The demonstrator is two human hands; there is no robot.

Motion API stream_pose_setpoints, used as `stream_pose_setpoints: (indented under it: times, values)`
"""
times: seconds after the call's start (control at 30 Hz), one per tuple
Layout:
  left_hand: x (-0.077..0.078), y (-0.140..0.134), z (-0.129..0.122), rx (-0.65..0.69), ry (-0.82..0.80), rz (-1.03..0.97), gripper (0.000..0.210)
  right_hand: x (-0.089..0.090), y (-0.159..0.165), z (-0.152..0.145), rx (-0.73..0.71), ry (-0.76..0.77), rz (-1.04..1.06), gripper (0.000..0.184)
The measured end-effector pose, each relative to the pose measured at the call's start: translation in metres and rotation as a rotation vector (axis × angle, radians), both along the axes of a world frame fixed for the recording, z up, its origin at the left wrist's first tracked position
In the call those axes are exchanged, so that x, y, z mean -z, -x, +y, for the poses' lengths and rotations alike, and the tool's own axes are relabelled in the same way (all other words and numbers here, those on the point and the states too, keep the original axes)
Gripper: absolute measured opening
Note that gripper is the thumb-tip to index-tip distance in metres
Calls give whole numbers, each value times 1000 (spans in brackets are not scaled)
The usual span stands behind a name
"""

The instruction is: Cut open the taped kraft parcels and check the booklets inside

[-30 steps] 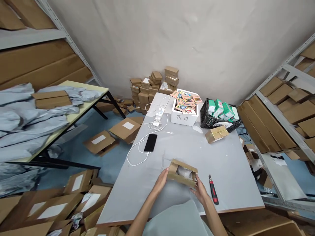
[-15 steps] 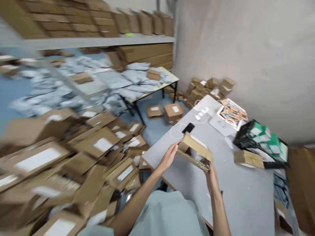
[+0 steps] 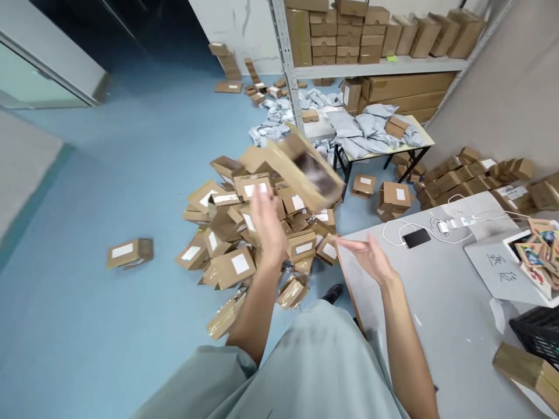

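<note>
Nearest, at the bottom right, a sealed brown box (image 3: pixel 526 372) lies on the grey table (image 3: pixel 437 326) beside the corner of a black crate (image 3: pixel 539 334). The person's two forearms rise from the bottom edge. The right hand (image 3: pixel 369 259) is held over the table's near left corner, palm up, fingers spread and holding nothing. The left hand (image 3: pixel 266 224) is raised over the floor to the left of the table, blurred, fingers open and loose, also holding nothing.

Just above and beyond the left hand an open cardboard box (image 3: pixel 305 171) is in the air, tilted and blurred, clear of both hands, with something dark and pale showing inside it. Below and behind it a heap of cardboard boxes (image 3: pixel 244 233) with white labels covers the blue floor (image 3: pixel 109 174); one lone box (image 3: pixel 130 252) lies well apart to the left.

On the table further right a black phone (image 3: pixel 416 238) lies on a white cable (image 3: pixel 393 230), next to a white foam box (image 3: pixel 502 270) with colourful cards (image 3: pixel 539 250) in it. Beyond, a second table (image 3: pixel 419 142) is piled with grey mail bags (image 3: pixel 367 128), and far behind it metal shelves (image 3: pixel 375 67) hold rows of brown boxes.
</note>
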State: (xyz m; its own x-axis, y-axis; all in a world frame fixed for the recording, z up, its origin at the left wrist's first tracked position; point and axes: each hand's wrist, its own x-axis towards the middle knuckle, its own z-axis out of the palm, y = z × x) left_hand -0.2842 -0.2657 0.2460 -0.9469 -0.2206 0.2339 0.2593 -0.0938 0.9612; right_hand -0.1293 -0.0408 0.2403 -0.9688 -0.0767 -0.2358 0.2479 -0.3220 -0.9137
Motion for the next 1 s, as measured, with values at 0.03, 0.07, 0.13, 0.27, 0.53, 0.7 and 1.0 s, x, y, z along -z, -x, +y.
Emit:
stream_pose_setpoints:
  times: [0.03,0.07,0.13,0.27,0.53,0.7,1.0]
  values:
    - [-3,3,-16,-143,-53,37,58,-7,7,-7,-150,-20,6,85]
    - [-5,2,-28,-224,-90,56,56,-12,10,-12,-248,-50,8,83]
    - [-1,-6,-41,-246,-100,35,52,-13,7,-18,-310,-110,-13,82]
    - [28,-38,-13,0,29,-177,39,9,-26,-13,-240,-138,-132,86]
    - [81,-135,126,876,122,-426,48,55,-151,20,389,13,-251,80]
    - [85,-195,192,1318,264,-474,52,59,-265,40,868,20,-320,81]
    - [66,-293,278,1598,439,-346,50,56,-470,26,1437,102,-283,74]
